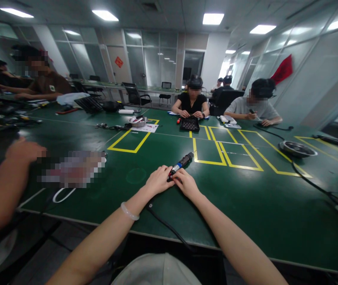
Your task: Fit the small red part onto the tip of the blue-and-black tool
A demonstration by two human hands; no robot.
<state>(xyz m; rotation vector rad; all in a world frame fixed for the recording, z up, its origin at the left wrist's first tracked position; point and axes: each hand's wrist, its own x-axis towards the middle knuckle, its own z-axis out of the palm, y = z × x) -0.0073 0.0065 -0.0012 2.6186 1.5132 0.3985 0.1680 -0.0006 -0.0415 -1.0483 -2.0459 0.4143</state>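
Note:
A black electric screwdriver with a blue and silver band lies slantwise over the green table, its thin bit pointing away to the upper right. My left hand is closed on the left side of its near end. Pressed against the same end from the right are the bent fingers of my right hand. My fingers hide most of the near part of the tool. A black cable with a plug-like end lies on the table below my hands.
Yellow tape rectangles mark the green table. Across it, one person handles small things at a black tray. A round metal dish and cable lie right. At left are a co-worker's arm and a blurred-out bag-like item.

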